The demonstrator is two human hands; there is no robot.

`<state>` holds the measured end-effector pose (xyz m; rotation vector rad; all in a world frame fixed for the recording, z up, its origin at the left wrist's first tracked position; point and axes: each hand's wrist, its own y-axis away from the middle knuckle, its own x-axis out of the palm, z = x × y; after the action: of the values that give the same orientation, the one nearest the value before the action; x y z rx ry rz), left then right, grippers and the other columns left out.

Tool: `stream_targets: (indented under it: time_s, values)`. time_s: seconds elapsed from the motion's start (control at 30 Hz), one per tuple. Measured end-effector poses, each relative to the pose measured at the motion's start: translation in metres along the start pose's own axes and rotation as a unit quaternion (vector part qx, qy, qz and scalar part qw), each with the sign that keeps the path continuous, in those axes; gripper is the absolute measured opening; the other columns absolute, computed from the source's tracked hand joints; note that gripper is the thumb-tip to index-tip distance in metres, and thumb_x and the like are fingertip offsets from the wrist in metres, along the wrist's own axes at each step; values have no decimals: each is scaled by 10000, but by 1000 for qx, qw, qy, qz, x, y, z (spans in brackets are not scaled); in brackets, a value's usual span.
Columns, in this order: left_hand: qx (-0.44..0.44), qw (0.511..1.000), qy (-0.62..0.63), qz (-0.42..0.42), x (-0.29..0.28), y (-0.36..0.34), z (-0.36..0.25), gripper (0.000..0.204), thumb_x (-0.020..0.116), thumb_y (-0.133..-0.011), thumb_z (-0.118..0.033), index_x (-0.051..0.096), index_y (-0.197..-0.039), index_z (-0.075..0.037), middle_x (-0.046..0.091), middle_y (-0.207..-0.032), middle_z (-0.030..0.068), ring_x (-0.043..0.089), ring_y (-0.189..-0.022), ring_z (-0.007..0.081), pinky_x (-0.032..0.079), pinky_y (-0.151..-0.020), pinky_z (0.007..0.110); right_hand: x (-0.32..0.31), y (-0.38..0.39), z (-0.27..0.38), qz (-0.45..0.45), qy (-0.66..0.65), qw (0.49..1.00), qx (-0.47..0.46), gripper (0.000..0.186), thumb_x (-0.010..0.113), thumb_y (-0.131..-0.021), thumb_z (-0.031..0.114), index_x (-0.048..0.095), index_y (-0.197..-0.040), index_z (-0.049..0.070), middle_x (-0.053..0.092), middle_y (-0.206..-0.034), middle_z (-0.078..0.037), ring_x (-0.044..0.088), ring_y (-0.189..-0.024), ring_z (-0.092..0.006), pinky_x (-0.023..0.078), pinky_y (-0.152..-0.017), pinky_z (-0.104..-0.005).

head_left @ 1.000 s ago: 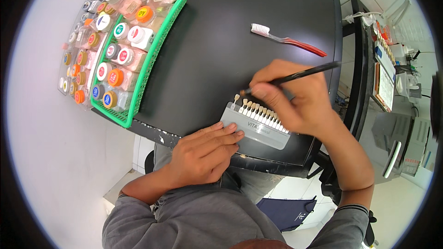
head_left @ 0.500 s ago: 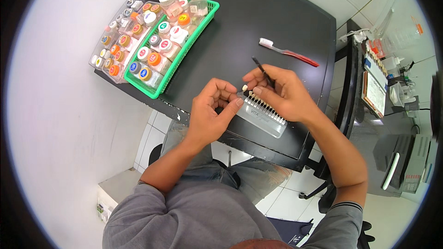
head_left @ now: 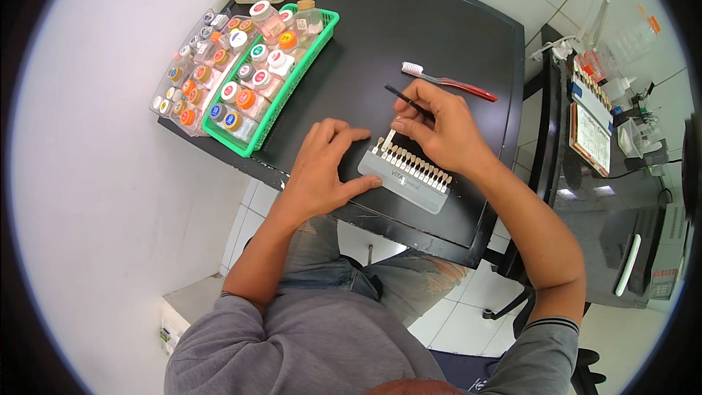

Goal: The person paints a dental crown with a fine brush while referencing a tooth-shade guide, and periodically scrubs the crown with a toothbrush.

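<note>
My right hand (head_left: 437, 123) pinched tooth tab (head_left: 388, 138) and black stick (head_left: 402, 95) at grey rack's (head_left: 398, 181) far side | my left hand (head_left: 316, 170) lay spread at its left end

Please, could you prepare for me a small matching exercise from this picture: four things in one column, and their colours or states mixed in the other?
1. toothbrush
2. green basket
3. right hand
4. shade guide

A. grips a slim black tool
B. is grey, with a row of pale tabs
C. has white bristles and a red handle
D. contains lidded jars

Pairs: 1-C, 2-D, 3-A, 4-B.
</note>
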<state>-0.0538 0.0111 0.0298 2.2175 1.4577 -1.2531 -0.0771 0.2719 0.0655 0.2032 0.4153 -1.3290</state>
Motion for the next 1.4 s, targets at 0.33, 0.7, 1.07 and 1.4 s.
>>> stream_targets:
  time_s: [0.33, 0.7, 1.07, 1.4]
  values:
    - [21, 998, 8, 52, 2, -4, 8, 656, 990, -777, -401, 712, -1282, -87, 647, -1198, 95, 603, -1169, 330, 456, -1011, 431, 3, -3, -6, 26, 39, 999, 9, 159, 810, -970, 20, 684, -1049, -37, 819, -997, -173, 833, -972, -279, 636, -876, -387]
    - [-6, 996, 60, 63, 5, 0, 7, 680, 1012, -765, -346, 677, -1281, -56, 690, -1079, 87, 644, -1006, 290, 499, -927, 427, 11, 1, -6, 39, 11, 998, -48, 134, 778, -968, -13, 682, -1060, -30, 813, -952, -175, 840, -947, -309, 646, -865, -385]
    - [12, 996, 67, 55, 9, 1, 8, 672, 1003, -779, -354, 676, -1279, -45, 681, -1054, 91, 648, -970, 284, 512, -909, 423, 8, 0, -9, 45, 38, 995, -86, 141, 774, -953, -11, 696, -1069, -25, 808, -939, -195, 827, -909, -362, 628, -818, -398]
    - [13, 996, 65, 57, 10, 3, 10, 666, 998, -783, -363, 678, -1271, -44, 667, -1028, 88, 641, -956, 285, 507, -902, 427, 8, 0, -7, 77, 44, 994, -60, 130, 785, -967, 17, 727, -1076, -24, 806, -940, -204, 821, -879, -358, 614, -787, -397]
